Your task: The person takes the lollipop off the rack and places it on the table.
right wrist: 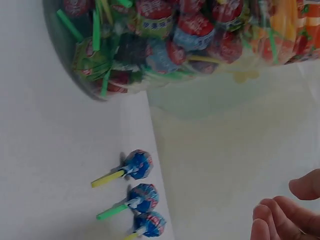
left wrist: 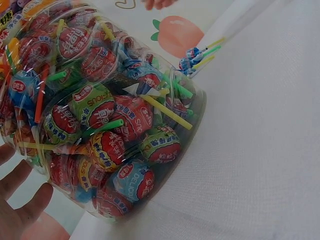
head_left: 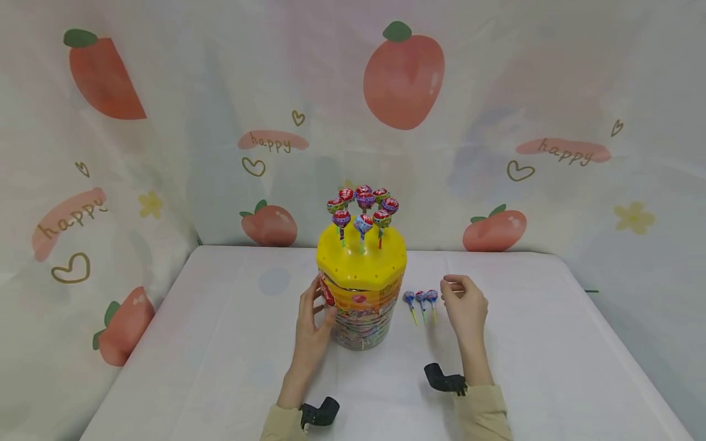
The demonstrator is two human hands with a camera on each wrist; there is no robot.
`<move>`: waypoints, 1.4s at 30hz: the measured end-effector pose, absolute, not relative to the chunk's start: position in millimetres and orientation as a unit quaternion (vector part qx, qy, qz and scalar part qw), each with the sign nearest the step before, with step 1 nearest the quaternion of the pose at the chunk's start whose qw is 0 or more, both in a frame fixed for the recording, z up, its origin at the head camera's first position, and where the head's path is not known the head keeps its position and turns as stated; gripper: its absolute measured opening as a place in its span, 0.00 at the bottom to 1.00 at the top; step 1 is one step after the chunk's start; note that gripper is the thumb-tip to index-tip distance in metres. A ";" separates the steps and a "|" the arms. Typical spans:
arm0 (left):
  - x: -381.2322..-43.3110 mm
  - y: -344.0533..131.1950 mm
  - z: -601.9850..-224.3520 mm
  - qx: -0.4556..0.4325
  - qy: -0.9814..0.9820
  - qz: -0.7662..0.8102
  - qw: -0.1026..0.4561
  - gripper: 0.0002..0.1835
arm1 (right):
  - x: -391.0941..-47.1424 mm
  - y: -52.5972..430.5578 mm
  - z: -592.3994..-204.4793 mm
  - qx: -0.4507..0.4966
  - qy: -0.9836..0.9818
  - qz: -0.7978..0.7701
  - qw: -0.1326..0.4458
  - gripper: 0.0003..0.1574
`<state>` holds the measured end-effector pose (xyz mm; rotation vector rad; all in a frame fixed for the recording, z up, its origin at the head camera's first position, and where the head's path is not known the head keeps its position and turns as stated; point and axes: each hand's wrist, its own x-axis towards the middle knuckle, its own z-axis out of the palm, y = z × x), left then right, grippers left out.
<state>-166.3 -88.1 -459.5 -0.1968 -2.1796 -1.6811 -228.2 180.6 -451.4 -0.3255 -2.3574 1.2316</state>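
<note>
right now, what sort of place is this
Probably a makeshift recording set: a printed backdrop with fruit and "happy" lettering, a white-topped table in front, and black devices on both wrists.

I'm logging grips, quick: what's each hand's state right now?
Left hand: open, against the jar.
Right hand: open, holding nothing, beside three lollipops.
</note>
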 end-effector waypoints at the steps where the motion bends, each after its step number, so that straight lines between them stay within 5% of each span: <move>1: -166.4 -88.2 -459.7 -0.070 -0.775 -0.598 0.191 0.36 | -226.4 179.3 -447.7 -0.114 -0.856 0.447 0.234 0.14; 22: -165.5 -87.6 -459.1 -0.071 -0.773 -0.602 0.188 0.35 | -194.9 120.9 -387.7 0.122 -0.746 0.531 0.383 0.15; 42: -167.1 -88.6 -463.8 -0.089 -0.774 -0.589 0.216 0.35 | -194.8 87.2 -338.7 0.197 -0.709 0.594 0.324 0.19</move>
